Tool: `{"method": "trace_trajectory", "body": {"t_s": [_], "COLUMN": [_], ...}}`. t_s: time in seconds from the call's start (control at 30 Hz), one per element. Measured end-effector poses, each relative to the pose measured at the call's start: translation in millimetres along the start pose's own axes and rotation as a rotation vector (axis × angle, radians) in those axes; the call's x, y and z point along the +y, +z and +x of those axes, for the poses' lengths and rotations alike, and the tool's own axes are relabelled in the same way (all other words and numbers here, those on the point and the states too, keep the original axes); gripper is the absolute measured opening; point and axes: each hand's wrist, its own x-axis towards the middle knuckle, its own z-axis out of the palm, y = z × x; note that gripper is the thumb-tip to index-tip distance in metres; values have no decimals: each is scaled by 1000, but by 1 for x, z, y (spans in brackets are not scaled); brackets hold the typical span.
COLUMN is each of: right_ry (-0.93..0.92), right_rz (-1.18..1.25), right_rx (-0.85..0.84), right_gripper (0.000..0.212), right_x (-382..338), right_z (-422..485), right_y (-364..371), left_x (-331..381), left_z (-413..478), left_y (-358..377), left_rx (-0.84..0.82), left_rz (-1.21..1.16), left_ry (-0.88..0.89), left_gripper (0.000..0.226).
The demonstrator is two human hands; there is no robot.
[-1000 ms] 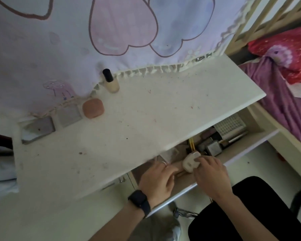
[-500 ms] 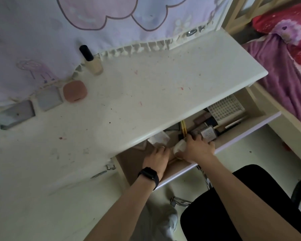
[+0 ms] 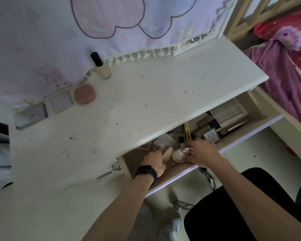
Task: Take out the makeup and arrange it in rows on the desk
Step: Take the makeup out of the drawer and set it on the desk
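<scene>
– Head view: which step?
– Taking out. In the near drawer (image 3: pixel 241 140), the left hand (image 3: pixel 154 162) grips a beige tube (image 3: pixel 168 153) and the right hand (image 3: pixel 203 153) curls round a silver-capped bottle (image 3: pixel 178 155). Next, lift both onto the desk (image 3: pixel 146 101).

White counter (image 3: pixel 163 94), speckled with marks. Row along the back edge, running toward the left corner: foundation bottle (image 3: pixel 102 68) upright, black cap; peach compact (image 3: pixel 84 94); grey palette (image 3: pixel 61 102); second grey palette (image 3: pixel 31 115), nearest the left edge.

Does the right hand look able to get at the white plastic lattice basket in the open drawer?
Probably yes: the white lattice basket lies mostly uncovered at the drawer's right end, just past the right hand, which holds a cream silver-capped bottle.
</scene>
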Motion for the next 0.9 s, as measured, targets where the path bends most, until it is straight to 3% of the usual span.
{"method": "trace_trajectory", "body": {"t_s": [0.17,0.33,0.43,0.57,0.73,0.9], "right_ry": [5,1,-32,-66,-122,-169], "right_rz": [472,921,1142,1266,1305,1265], "right_rx": [51,143,128,157,203,238], "right_gripper": [57,31,27,26,26,29], "right_x": [5,-11,-32,-67,-117,-160], "right_z": [-31,-80,-99,-102,-73,-26], "right_y": [-8,-17,-23,-30,-52,-79], "left_x": [-6,-13,-20,-40,-85,-131], "left_z": [-20,-56,-72,-88,-90,-74], "left_y": [-18,-45,-65,-101,-141,-167], "left_rx": [37,73,107,175,322,367], "left_rz": [-322,-693,-880,-1055,-1058,-1049], "left_ry": [-2,89,100,69,-14,-94], "left_gripper": [28,31,33,30,25,25]}}
